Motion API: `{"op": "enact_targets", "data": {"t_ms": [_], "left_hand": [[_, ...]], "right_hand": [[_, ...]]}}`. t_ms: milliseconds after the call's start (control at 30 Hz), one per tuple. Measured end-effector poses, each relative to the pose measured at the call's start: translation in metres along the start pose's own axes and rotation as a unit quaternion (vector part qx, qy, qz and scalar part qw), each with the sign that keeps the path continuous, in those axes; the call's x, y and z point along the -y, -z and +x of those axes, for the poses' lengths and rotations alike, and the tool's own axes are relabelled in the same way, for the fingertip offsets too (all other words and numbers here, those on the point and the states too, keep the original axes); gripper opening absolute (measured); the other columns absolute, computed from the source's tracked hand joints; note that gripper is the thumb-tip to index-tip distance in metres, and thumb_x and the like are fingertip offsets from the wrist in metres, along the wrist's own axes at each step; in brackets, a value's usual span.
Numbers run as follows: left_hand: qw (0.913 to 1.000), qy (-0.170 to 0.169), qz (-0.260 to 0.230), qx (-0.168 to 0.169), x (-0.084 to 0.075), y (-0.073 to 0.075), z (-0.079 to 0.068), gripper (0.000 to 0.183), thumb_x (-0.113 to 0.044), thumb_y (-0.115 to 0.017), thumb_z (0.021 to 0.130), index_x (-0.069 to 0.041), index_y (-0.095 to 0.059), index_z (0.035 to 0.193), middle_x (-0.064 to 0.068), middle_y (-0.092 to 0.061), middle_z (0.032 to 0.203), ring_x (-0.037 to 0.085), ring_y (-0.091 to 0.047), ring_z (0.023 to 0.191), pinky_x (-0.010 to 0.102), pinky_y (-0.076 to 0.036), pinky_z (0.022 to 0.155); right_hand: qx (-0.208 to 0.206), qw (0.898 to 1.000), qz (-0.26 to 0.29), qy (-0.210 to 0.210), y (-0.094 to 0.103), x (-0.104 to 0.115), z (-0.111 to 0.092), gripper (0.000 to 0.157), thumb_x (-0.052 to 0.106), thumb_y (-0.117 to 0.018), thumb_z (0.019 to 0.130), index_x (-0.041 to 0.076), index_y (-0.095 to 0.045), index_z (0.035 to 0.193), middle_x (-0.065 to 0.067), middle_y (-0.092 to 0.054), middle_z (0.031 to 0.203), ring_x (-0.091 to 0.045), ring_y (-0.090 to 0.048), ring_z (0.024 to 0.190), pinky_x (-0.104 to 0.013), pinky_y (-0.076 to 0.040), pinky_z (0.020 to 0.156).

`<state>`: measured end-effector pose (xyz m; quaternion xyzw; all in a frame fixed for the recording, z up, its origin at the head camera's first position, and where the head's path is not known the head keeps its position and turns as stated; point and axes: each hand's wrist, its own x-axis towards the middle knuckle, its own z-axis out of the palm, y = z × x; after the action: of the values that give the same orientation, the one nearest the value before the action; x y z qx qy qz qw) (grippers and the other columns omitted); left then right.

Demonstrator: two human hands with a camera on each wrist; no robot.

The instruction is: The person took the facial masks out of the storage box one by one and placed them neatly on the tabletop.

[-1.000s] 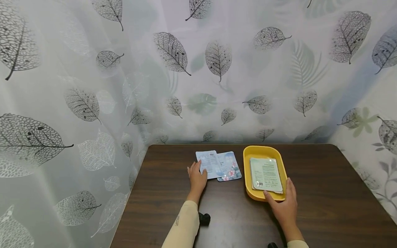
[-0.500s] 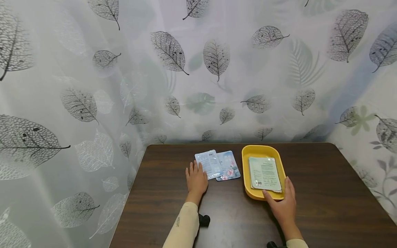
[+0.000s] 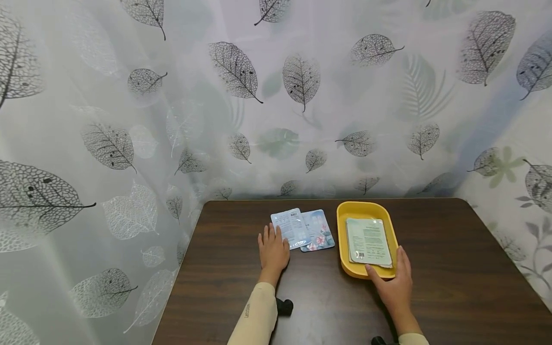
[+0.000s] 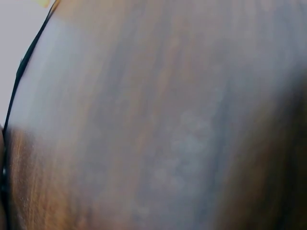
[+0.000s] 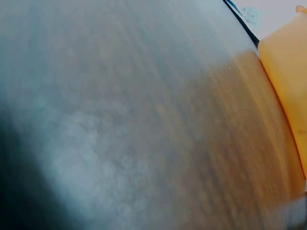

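Note:
In the head view, two flat sheet-mask-like packets lie overlapping on the table: a pale blue printed packet (image 3: 294, 226) partly over a floral blue packet (image 3: 320, 235). My left hand (image 3: 274, 251) rests palm down, its fairly straight fingertips touching the pale blue packet's lower left edge. My right hand (image 3: 396, 282) holds the near right corner of a yellow plastic tray (image 3: 342, 239), thumb at the near rim and fingers along the right side. Inside the tray lies a stack of packets, a pale green printed packet (image 3: 369, 242) on top. The right wrist view catches the tray's side (image 5: 288, 72).
A dark brown wooden table (image 3: 228, 268) spans the work area. Behind and beside it hangs a leaf-patterned curtain (image 3: 276, 96). A black knob-like object (image 3: 284, 306) sits by the left wrist. The left wrist view holds only blurred tabletop (image 4: 153, 120).
The left hand's fingers have flattened at the pale blue packet's edge, and that packet has turned slightly. The right hand and tray have stayed in place; the head view shifted slightly.

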<state>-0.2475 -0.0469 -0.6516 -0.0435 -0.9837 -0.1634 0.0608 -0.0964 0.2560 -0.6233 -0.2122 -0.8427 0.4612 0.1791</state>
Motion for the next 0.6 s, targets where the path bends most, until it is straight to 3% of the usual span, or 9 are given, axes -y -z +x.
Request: {"op": "enact_targets", "data": {"t_ms": [367, 467, 600], "left_hand": [[0.9989, 0.002, -0.041, -0.021, 0.002, 0.001, -0.001, 0.050, -0.032, -0.051, 0.103, -0.010, -0.053, 0.149, 0.017, -0.036, 0.164, 0.033, -0.031, 0.154, 0.060, -0.021, 0.124], [0.9936, 0.010, -0.104, -0.043, 0.002, 0.004, -0.001, 0.047, -0.027, -0.054, 0.102, -0.009, -0.056, 0.146, 0.018, -0.039, 0.163, 0.034, -0.034, 0.153, 0.061, -0.022, 0.124], [0.9749, 0.017, -0.207, -0.080, 0.001, 0.011, -0.003, 0.046, -0.017, -0.057, 0.099, -0.004, -0.057, 0.143, 0.020, -0.041, 0.160, 0.037, -0.036, 0.151, 0.061, -0.025, 0.123]], "right_hand": [[-0.002, 1.000, 0.005, 0.007, -0.001, -0.003, 0.000, 0.111, 0.034, -0.084, 0.081, 0.014, -0.014, 0.165, -0.016, -0.018, 0.170, -0.042, -0.021, 0.155, -0.065, -0.021, 0.122], [-0.007, 1.000, 0.012, 0.011, -0.001, -0.004, 0.001, 0.111, 0.033, -0.084, 0.081, 0.014, -0.015, 0.165, -0.015, -0.018, 0.170, -0.040, -0.021, 0.156, -0.063, -0.020, 0.123], [-0.004, 1.000, 0.013, 0.008, 0.000, -0.004, 0.001, 0.112, 0.034, -0.084, 0.081, 0.016, -0.014, 0.165, -0.015, -0.018, 0.171, -0.040, -0.021, 0.156, -0.062, -0.020, 0.124]]}}
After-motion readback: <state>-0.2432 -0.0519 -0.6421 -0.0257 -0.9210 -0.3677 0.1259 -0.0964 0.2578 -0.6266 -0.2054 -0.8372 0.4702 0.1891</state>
